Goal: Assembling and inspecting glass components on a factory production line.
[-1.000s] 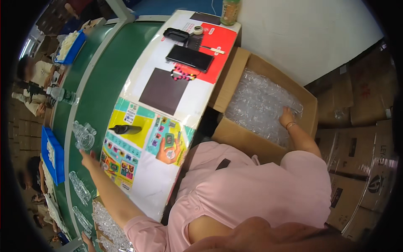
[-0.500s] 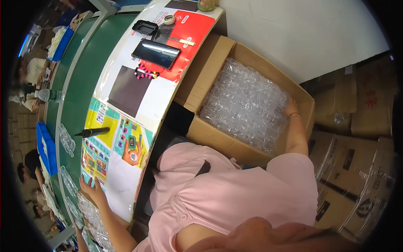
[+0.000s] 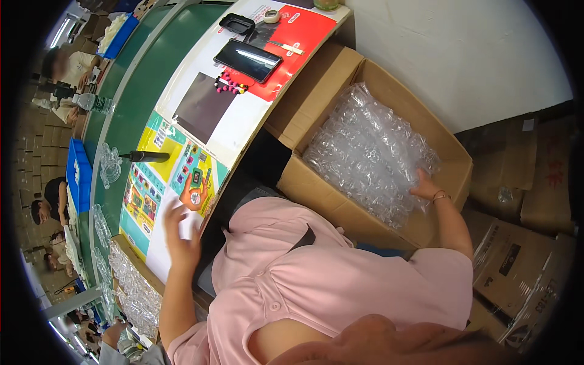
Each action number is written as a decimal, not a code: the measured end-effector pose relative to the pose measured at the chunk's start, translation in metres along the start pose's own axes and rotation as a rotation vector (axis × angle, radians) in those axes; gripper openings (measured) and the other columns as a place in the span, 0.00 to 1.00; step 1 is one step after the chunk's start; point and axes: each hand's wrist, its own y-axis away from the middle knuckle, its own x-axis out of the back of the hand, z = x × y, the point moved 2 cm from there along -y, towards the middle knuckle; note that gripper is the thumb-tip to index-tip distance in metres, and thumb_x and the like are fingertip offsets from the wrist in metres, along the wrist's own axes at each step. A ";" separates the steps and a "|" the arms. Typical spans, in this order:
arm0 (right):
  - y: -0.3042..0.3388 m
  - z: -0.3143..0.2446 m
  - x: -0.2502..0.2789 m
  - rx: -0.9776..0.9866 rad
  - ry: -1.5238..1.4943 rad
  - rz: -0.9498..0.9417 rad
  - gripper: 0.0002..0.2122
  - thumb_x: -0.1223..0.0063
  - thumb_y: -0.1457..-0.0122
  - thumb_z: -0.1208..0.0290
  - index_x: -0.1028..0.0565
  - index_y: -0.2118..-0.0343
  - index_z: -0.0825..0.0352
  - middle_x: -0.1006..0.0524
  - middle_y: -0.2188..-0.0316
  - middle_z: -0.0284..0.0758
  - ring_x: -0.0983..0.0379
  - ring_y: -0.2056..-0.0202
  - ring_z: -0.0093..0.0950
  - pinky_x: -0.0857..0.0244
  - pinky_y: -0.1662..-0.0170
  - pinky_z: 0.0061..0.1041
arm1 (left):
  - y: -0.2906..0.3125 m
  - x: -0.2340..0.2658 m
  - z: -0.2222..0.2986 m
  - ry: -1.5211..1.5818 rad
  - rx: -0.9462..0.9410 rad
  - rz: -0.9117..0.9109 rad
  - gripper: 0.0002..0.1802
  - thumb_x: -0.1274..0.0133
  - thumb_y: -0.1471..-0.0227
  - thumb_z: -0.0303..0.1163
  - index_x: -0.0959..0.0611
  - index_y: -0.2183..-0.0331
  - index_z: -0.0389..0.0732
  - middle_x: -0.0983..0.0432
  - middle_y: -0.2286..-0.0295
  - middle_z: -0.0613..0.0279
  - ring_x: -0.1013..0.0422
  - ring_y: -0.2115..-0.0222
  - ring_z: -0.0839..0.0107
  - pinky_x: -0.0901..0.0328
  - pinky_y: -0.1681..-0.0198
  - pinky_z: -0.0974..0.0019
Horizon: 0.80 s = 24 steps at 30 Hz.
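Observation:
A brown cardboard box [image 3: 319, 182] stands open to my right, holding a mass of clear plastic blister shells [image 3: 365, 146]. My right hand [image 3: 424, 184] is inside the box at its right side, fingers curled on the edge of the shells. Over the near part of the table [image 3: 213, 143], my left hand [image 3: 181, 237] is raised, a little blurred, with its fingers apart and nothing in it. Beneath and beyond that hand lies a colourful printed sheet [image 3: 143, 207]. A black pen-like tool [image 3: 146, 156] rests on the sheet.
A phone [image 3: 248, 60], a bead bracelet [image 3: 231, 84], a black tray [image 3: 236, 24] and a small knife [image 3: 287, 47] lie on the table. Beside it runs a green conveyor [image 3: 137, 85] with clear shells. Another shell-filled box [image 3: 137, 286] is at lower left. Stacked cartons [image 3: 511, 261] stand right.
My left hand has lifted from the sheet and come rightward. The shells in the box, in neat rows before, are now shifted and bunched under my right hand. The view has shifted.

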 end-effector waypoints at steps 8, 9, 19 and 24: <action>0.079 -0.158 -0.050 0.207 -1.240 -0.368 0.29 0.52 0.45 0.58 0.47 0.46 0.69 0.34 0.54 0.35 0.35 0.56 0.25 0.38 0.54 0.25 | -0.038 -0.101 0.135 0.337 -0.797 -0.491 0.34 0.43 0.65 0.25 0.32 0.51 0.45 0.42 0.50 0.45 0.40 0.52 0.49 0.38 0.54 0.57; 0.083 -0.190 -0.046 0.281 -1.320 -0.381 0.26 0.53 0.44 0.58 0.45 0.48 0.69 0.34 0.55 0.34 0.34 0.57 0.24 0.38 0.55 0.24 | -0.039 -0.111 0.144 0.331 -0.793 -0.485 0.34 0.43 0.65 0.25 0.32 0.51 0.45 0.42 0.50 0.45 0.40 0.52 0.49 0.38 0.54 0.57; -0.136 -0.172 -0.019 0.317 -1.112 0.226 0.19 0.56 0.44 0.54 0.27 0.68 0.70 0.26 0.69 0.37 0.29 0.69 0.25 0.34 0.65 0.23 | -0.041 -0.150 0.093 0.411 -0.224 -0.318 0.23 0.42 0.64 0.29 0.27 0.60 0.42 0.43 0.50 0.47 0.38 0.54 0.47 0.39 0.53 0.60; -0.234 -0.148 0.015 0.248 -0.804 0.712 0.23 0.59 0.43 0.53 0.30 0.59 0.73 0.27 0.60 0.42 0.33 0.55 0.37 0.42 0.51 0.30 | -0.047 -0.149 0.084 0.376 -0.257 -0.373 0.29 0.41 0.66 0.26 0.30 0.56 0.42 0.50 0.47 0.45 0.39 0.53 0.46 0.38 0.53 0.60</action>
